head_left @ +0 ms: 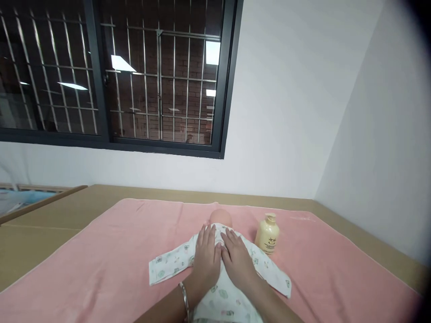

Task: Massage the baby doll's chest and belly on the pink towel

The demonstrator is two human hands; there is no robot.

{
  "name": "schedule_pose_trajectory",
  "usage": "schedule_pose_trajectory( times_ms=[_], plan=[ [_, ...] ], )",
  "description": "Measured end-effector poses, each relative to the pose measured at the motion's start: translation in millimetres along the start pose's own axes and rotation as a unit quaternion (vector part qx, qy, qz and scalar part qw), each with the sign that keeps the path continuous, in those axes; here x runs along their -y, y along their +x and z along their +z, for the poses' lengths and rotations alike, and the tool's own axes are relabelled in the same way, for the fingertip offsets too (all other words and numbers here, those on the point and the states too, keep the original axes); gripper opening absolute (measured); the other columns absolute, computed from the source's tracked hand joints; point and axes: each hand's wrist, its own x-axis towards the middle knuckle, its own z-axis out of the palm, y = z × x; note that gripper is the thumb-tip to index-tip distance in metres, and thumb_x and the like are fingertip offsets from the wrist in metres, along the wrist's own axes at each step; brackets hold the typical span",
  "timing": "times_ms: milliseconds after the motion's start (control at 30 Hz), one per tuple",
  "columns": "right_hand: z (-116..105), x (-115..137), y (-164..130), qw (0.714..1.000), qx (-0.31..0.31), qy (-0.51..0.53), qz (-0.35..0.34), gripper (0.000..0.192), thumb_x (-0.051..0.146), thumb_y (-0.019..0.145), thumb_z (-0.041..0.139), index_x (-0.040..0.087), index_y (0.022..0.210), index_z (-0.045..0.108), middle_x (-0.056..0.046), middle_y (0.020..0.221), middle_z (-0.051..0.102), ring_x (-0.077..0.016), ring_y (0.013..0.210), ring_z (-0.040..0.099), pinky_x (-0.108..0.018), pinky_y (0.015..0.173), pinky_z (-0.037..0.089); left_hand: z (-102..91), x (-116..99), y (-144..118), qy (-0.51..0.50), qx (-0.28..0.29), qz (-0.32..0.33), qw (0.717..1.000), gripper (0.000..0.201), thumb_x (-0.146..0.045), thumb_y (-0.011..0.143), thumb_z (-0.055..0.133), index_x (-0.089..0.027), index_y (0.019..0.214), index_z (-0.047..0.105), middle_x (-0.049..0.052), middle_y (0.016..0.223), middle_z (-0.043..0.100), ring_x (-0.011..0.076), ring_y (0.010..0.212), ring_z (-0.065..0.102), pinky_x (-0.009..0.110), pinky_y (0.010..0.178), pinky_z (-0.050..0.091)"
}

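Hands at lower centre, laid flat on a doll. I see the left hand [206, 258], a metal bangle [184, 299] at its wrist, palm down with fingers extended and close together, clamped on nothing. The right hand [237, 258] lies just beside it in the same pose, fingers straight and together, the two hands touching along their inner edges. Both rest on the chest of the baby doll [220, 218], which lies on its back, head pointing away from me. The doll wears a white printed garment [171, 264], sleeves spread to either side. Doll and garment lie on a pink towel [101, 260] that covers most of a tan table [50, 220].

Container: a cream-coloured pump bottle [267, 234] stands upright on the towel, just to the right of the doll's head and near the right hand but apart from it. It is opaque, so I cannot tell what is in it or how full it is.

Beyond the table, a white wall and a dark-framed barred window [158, 76].
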Motion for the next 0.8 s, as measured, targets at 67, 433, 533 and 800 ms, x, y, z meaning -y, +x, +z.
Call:
schedule_pose_trajectory(
  times_ms=[67,433,533,800],
  plan=[
    [-2,0,0,1.000,-0.015,0.004,0.017,0.046,0.029,0.094,0.038,0.016,0.135,0.054,-0.012,0.150,0.038,-0.0285,0.140,0.031,-0.050,0.115,0.025,-0.7,-1,0,0.003,0.000,-0.003,1.000,0.053,-0.036,0.100,0.025,-0.018,0.149,0.027,0.006,0.158,0.025,0.0231,0.147,0.012,0.049,0.120,0.021],
    [-29,1,15,0.993,-0.085,0.076,-0.029,0.044,0.020,0.087,0.044,0.018,0.129,0.059,-0.010,0.145,0.046,-0.0244,0.135,0.039,-0.045,0.114,0.028,2.9,4,9,0.015,-0.016,0.021,1.000,0.050,-0.038,0.098,0.029,-0.017,0.142,0.041,0.009,0.150,0.039,0.0255,0.145,0.020,0.052,0.119,0.021],
    [-70,-11,31,0.972,-0.208,0.112,0.006,0.045,0.025,0.088,0.042,0.018,0.130,0.058,-0.010,0.145,0.046,-0.0240,0.135,0.040,-0.043,0.112,0.031,-0.9,1,11,0.027,-0.014,0.023,0.999,0.048,-0.039,0.096,0.033,-0.017,0.137,0.047,0.010,0.150,0.040,0.0276,0.145,0.021,0.054,0.118,0.020],
    [-126,-71,38,0.966,-0.172,0.154,0.118,0.056,0.017,0.083,0.036,0.012,0.136,0.051,-0.011,0.142,0.049,-0.0223,0.134,0.042,-0.035,0.106,0.038,-21.1,-60,44,-0.279,0.036,-0.097,0.955,0.047,-0.048,0.090,0.046,-0.024,0.130,0.053,0.007,0.146,0.046,0.0260,0.141,0.032,0.049,0.119,0.020]
  ],
)
